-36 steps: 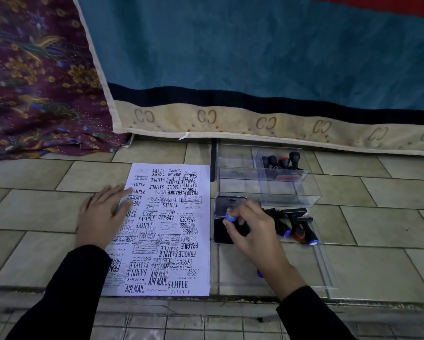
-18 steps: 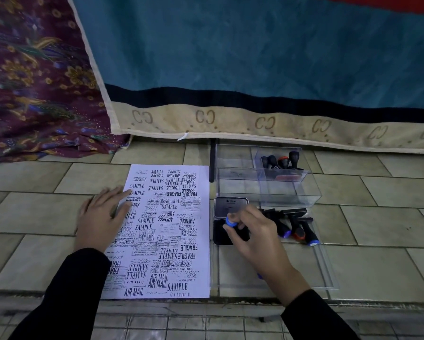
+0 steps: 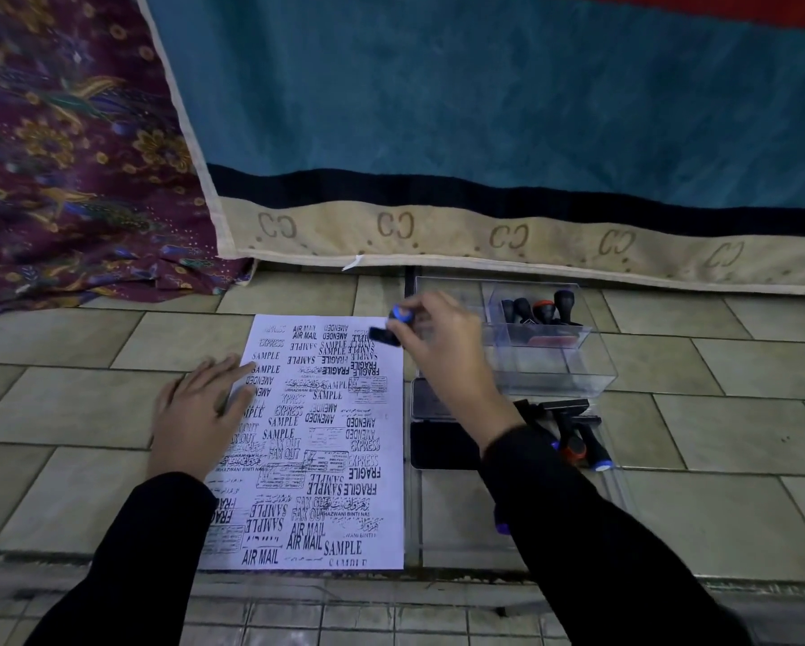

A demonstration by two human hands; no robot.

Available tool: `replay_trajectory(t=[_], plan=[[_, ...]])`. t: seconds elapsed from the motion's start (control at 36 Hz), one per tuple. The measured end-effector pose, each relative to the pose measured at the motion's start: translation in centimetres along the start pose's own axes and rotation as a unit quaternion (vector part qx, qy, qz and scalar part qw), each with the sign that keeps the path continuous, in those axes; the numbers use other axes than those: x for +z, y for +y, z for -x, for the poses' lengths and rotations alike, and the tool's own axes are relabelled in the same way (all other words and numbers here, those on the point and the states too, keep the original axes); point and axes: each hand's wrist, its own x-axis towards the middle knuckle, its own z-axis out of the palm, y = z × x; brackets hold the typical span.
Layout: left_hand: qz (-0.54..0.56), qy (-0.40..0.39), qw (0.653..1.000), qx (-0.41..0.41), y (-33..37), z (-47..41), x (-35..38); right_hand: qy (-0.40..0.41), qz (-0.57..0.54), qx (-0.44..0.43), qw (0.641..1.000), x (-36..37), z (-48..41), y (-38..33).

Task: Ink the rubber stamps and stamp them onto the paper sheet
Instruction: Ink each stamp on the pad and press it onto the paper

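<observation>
Over the top right corner of the paper sheet [image 3: 316, 440]: right hand [image 3: 442, 340] pinches a blue-capped stamp [image 3: 390, 326] by the handle, fingers curled round it, black base tilted down toward the paper. Slight blur there, so can't tell if the base is touching the sheet or just above it.

Left hand [image 3: 200, 412] lies flat with fingers spread on the sheet's left edge, pinning it to the tiled floor [image 3: 65, 412].

Step, my read: this stamp is inked and the print is being placed. Ink pad [image 3: 440, 447] sits open just right of the sheet, partly under the right forearm, nothing on it.

Next move calls for:
- level the base so it lands flat
- press straight down, lift straight up, no slide
- left hand pinning the sheet so it doesn't lift with the stamp

Catch: the sheet is nearly full and the prints overlap. That corner already carries SAMPLE/FRAGILE marks, so expect an overprint. A little white shows near the top left.

Progress: far along, judging by coverage. Loose stamps [image 3: 577, 440] lie on the clear tray [image 3: 456, 519] right of the pad. Spare stamps [image 3: 540, 312] stand upright in the clear box [image 3: 577, 370] behind it. Can't tell which of those are already used.
</observation>
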Motion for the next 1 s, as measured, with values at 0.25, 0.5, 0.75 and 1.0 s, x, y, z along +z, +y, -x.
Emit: replay_trajectory(t=[0.25,0.5,0.75,1.0], plan=[[0.011,0.004,1.0,0.001,0.2,0.0,-0.1,-0.101,0.081,0.02,0.991,5.6,-4.6,3.4],[0.009,0.006,1.0,0.009,-0.1,-0.1,0.0,-0.118,0.12,0.011,0.986,6.5,-5.0,3.9],[0.01,0.005,1.0,0.008,-0.2,-0.2,0.1,-0.144,0.137,0.019,0.98,6.4,-5.4,3.5],[0.013,0.008,1.0,0.006,-0.2,-0.1,0.1,-0.16,0.146,0.008,0.976,6.3,-5.5,3.0]])
